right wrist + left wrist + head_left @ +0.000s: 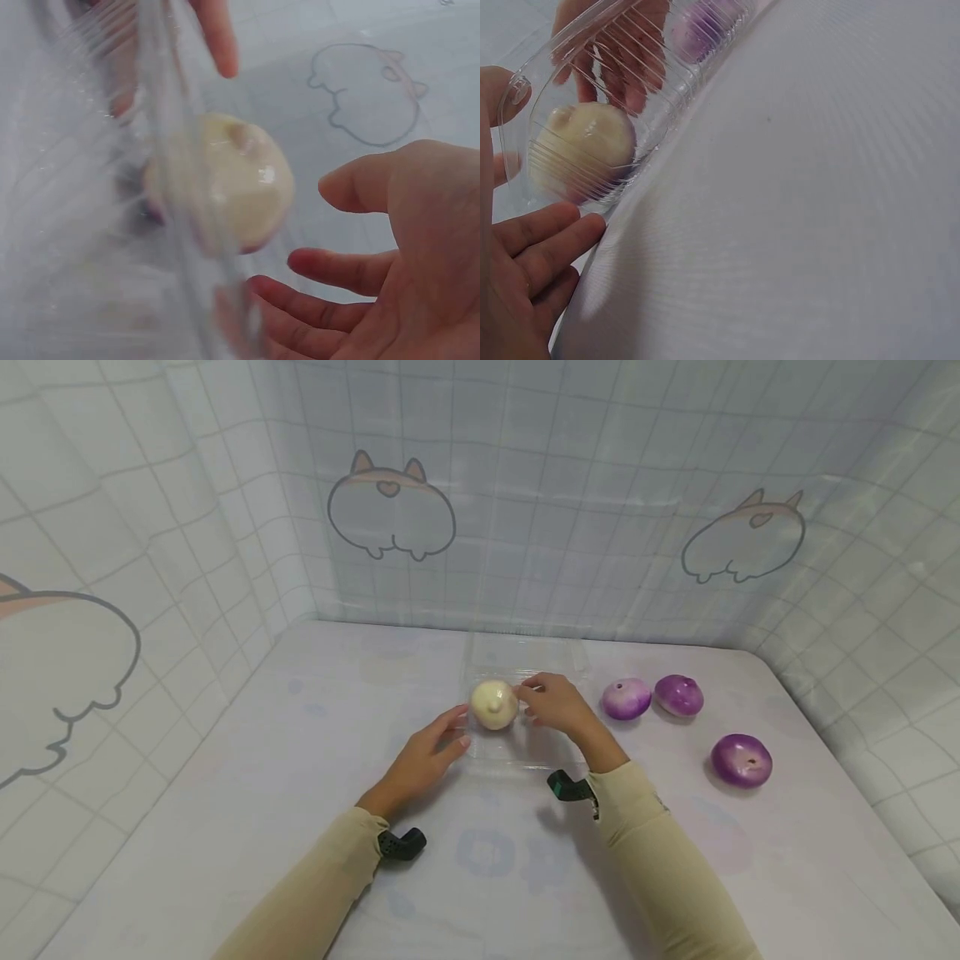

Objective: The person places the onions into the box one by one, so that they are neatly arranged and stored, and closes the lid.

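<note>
The left hand (pixel 422 762) is being held, fingers apart, at the clear box (pixel 525 767), and the right hand (pixel 557 703), also spread, beside the onion (pixel 493 708). Inside the box, a glossy, cream-white, knobbed top and purple underside are being shown by the onion.

container (pixel 491 747) on table (pixel 337 693) | onion (pixel 493 705) inside, left | three onions (pixel 627 699) (pixel 678 695) (pixel 741 761) right of container

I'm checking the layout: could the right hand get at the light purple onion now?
Probably yes: the right hand looks empty, and the light purple onion lies uncovered to its right. The side of the clear container seems to stand between them, so the hand may need to lift over it.
</note>
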Tool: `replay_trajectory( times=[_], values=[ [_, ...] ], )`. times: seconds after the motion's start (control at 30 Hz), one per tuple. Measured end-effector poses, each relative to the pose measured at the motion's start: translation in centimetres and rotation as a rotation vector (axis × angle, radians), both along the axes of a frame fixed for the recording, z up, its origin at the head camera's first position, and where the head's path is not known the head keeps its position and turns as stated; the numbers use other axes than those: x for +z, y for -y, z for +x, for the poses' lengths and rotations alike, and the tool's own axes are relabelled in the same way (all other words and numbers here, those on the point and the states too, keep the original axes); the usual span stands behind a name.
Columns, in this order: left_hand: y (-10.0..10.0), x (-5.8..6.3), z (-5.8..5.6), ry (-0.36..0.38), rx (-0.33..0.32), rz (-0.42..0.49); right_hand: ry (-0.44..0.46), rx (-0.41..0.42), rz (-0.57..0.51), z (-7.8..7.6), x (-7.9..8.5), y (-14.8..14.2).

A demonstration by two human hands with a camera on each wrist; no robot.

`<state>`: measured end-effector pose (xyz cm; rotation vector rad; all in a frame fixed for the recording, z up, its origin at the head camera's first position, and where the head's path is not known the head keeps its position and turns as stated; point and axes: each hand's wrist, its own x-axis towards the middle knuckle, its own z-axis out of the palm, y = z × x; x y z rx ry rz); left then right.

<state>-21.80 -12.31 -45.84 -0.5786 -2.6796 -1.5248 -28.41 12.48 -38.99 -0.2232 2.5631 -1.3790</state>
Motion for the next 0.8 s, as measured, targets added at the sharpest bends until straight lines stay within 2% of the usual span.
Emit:
replay_trajectory(
  times=[0.1, 0.3, 0.4, 0.63, 0.8],
  values=[
    [-0.1, 0.0, 0.0, -0.003, -0.001, 0.002, -0.042, -0.001, -0.028, 0.4, 0.2, -0.8],
    [-0.1, 0.1, -0.1, -0.022, 0.004, 0.006, -0.155, 0.003, -0.176, 1.0, 0.5, -2.3],
    [0.0, -0.1, -0.2, -0.022, 0.016, 0.002, -0.196, -0.009, -0.217, 1.2, 0.7, -3.0],
    [0.0, -0.2, -0.2, -0.008, 0.016, 0.004, -0.253, -0.049, -0.212, 1.8, 1.2, -5.6],
    [0.0, -0.2, -0.1, -0.005, 0.016, -0.002, -0.249, -0.096, -0.168, 2.2, 1.4, -7.7]
  ],
)
